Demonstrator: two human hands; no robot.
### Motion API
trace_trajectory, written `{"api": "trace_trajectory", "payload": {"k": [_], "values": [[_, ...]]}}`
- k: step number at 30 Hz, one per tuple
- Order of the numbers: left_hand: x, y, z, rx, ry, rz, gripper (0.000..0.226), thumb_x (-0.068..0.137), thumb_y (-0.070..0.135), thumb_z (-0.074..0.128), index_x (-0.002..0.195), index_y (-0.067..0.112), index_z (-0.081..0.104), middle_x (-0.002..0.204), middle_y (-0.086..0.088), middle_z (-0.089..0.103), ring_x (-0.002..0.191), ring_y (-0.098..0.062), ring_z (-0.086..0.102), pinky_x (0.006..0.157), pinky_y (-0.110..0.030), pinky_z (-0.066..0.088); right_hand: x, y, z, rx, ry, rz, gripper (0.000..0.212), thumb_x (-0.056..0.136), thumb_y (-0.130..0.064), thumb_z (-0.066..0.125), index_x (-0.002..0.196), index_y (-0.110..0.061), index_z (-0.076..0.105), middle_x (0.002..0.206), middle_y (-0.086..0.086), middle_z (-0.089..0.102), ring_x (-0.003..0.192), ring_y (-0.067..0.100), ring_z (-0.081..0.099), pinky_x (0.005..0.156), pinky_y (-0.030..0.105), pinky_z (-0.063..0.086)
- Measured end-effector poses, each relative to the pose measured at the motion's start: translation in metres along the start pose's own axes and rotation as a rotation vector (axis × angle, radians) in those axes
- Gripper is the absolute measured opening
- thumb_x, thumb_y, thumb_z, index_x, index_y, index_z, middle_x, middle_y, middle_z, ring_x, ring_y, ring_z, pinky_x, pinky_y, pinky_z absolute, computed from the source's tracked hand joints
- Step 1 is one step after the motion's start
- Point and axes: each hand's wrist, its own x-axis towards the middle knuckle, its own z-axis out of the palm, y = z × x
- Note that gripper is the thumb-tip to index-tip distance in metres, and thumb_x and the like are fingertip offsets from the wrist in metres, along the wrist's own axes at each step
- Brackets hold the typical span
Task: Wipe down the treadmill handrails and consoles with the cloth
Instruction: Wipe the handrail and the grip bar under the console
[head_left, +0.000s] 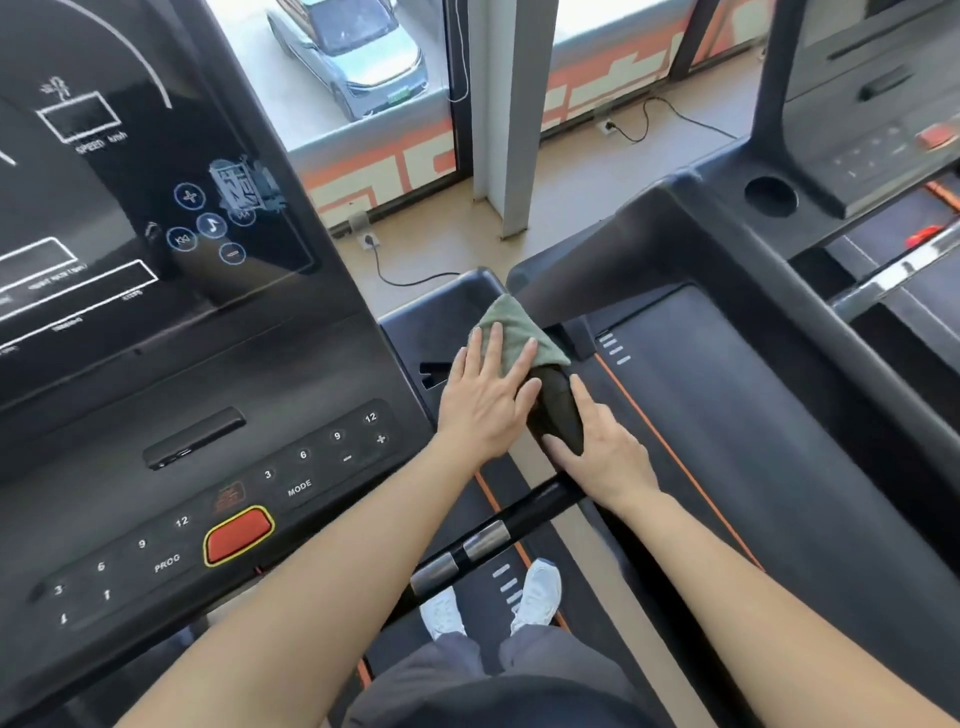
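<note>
Left hand (483, 405) presses green cloth (514, 327) onto handrail (561, 410)

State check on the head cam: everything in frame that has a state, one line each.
left hand: flat, fingers straight, pressing the cloth
cloth: bunched, lying on the handrail's front end
right hand: resting on the handrail, thumb and forefinger either side
handrail: front end covered by the cloth
console: no lit readout visible
floor plug: in its socket
cup holder: empty
</note>
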Motion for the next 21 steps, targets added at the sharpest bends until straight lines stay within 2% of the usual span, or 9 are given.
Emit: {"api": "trace_trajectory", "payload": {"k": [8,14,17,19,21], "values": [[0.059,-0.064,-0.028,0.006,-0.018,-0.238,0.066,0.103,0.06,0.005,0.162,0.032,-0.003,0.17,-0.009,-0.009,0.157,-0.029,-0.009,0.127,-0.046,-0.002,0.002,-0.004,-0.002,0.043,0.064,0.057,0.088,0.085,-0.064,0.054,0.158,-0.033,0.014,0.124,0.001,0.056,0.109,0.031,0.061,0.086,0.044,0.05],[0.018,-0.048,-0.011,0.071,-0.017,-0.231,0.075,0.102,0.063,0.007,0.162,0.021,-0.007,0.169,-0.01,-0.015,0.156,-0.031,-0.015,0.127,-0.045,-0.004,0.003,-0.004,-0.001,0.035,0.091,0.071,0.087,0.085,-0.062,0.056,0.157,-0.028,0.02,0.126,0.004,0.059,0.107,0.033,0.062,0.086,0.044,0.05],[-0.023,-0.031,0.003,0.182,-0.013,-0.207,0.079,0.1,0.063,0.0,0.162,0.015,-0.008,0.168,-0.016,-0.013,0.156,-0.035,-0.011,0.127,-0.048,-0.001,0.002,-0.003,-0.001,0.042,0.089,0.068,0.086,0.085,-0.062,0.057,0.156,-0.027,0.022,0.128,0.005,0.058,0.109,0.034,0.062,0.087,0.043,0.049],[-0.044,-0.021,0.012,0.223,-0.019,-0.172,0.082,0.098,0.064,-0.001,0.161,0.012,-0.005,0.168,-0.018,-0.011,0.156,-0.036,-0.009,0.126,-0.049,0.0,0.002,-0.003,-0.001,0.046,0.096,0.064,0.085,0.085,-0.062,0.057,0.155,-0.027,0.023,0.128,0.005,0.059,0.108,0.035,0.062,0.087,0.044,0.049],[-0.053,-0.014,0.016,0.225,-0.001,-0.141,0.082,0.1,0.063,0.004,0.161,0.009,0.005,0.169,-0.019,0.0,0.156,-0.037,0.0,0.126,-0.049,0.006,0.002,-0.002,0.0,0.046,0.1,0.059,0.084,0.085,-0.062,0.057,0.154,-0.027,0.023,0.128,0.006,0.059,0.108,0.035,0.062,0.087,0.045,0.05]]}}
